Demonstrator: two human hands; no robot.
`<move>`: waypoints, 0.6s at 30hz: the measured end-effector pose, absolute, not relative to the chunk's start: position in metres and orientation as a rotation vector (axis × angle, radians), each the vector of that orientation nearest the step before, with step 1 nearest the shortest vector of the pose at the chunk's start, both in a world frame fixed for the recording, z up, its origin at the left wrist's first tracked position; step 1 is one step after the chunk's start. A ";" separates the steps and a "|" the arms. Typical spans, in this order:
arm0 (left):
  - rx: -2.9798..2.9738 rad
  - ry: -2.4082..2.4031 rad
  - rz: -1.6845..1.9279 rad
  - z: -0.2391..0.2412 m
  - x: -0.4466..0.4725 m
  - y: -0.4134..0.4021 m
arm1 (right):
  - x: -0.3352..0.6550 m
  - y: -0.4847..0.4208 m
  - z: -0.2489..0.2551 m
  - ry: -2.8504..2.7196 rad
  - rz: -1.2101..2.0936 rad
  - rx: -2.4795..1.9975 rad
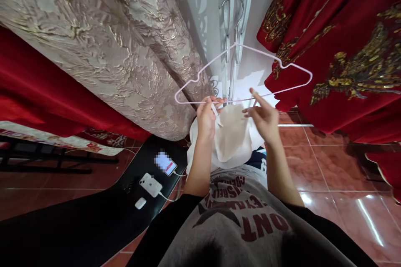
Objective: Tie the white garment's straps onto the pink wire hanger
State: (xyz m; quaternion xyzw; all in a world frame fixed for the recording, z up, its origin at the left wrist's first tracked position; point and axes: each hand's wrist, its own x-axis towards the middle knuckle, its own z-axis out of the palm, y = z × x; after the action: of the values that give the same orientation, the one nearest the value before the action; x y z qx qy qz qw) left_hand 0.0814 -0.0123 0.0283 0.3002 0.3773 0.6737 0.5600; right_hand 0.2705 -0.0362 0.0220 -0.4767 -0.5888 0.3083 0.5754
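Observation:
A pale pink clothes hanger (216, 56) hangs by its metal hook from a white metal rack (231, 29). At its bottom bar, my left hand (206, 120) is closed on a white strap (215, 109); its fingertips are against the bar. The strap belongs to a white, partly see-through cloth (233, 133) that droops below the hanger and over my lap. My right hand (265, 119) is just under the bar's right half, fingers apart and index finger stretched up, somewhat blurred. Whether a thin strap passes between its fingers is unclear.
Embossed beige fabric (125, 50) hangs close at left, red fabric with gold sequins (351, 71) at right. On a black bench (103, 212) lie a lit phone (170, 167), a white phone (151, 185) with a cable, and a small white case (140, 203). Red tiles (319, 167) cover the floor.

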 end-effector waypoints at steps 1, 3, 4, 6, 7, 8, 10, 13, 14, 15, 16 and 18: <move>0.711 0.893 1.581 0.027 0.083 -0.013 | 0.260 -0.033 0.018 -1.456 0.718 -1.111; 0.744 0.900 1.569 0.023 0.081 -0.015 | 0.246 -0.026 0.010 -1.531 0.641 -1.092; 0.765 0.902 1.569 0.021 0.078 -0.016 | 0.244 -0.023 0.008 -1.538 0.586 -1.087; 0.788 0.907 1.628 0.014 0.066 -0.018 | 0.245 -0.018 0.005 -1.522 0.485 -1.084; 0.787 0.920 1.690 0.010 0.058 -0.018 | 0.249 -0.017 0.006 -1.512 0.446 -1.092; 0.777 0.951 1.771 0.006 0.048 -0.017 | 0.253 -0.017 0.007 -1.505 0.417 -1.104; 0.750 1.061 1.942 -0.002 0.026 -0.015 | 0.261 -0.018 0.012 -1.490 0.393 -1.126; 0.813 1.168 2.109 -0.009 -0.011 -0.009 | 0.268 -0.020 0.016 -1.470 0.422 -1.119; 0.890 1.149 2.125 -0.008 -0.022 -0.007 | 0.268 -0.021 0.017 -1.461 0.434 -1.111; 0.986 1.119 2.110 -0.005 -0.031 -0.006 | 0.268 -0.021 0.016 -1.453 0.443 -1.105; 1.094 1.087 2.066 0.000 -0.038 -0.006 | 0.267 -0.021 0.016 -1.449 0.452 -1.100; 1.295 1.056 1.914 0.017 -0.043 -0.005 | 0.263 -0.021 0.014 -1.456 0.474 -1.086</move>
State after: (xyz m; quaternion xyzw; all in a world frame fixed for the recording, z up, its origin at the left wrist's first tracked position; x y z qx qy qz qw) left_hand -0.0427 -0.0049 0.0168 0.4868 0.3972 0.7196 0.2959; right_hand 0.2633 -0.0206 0.0135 -0.4666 -0.6257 0.2036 0.5910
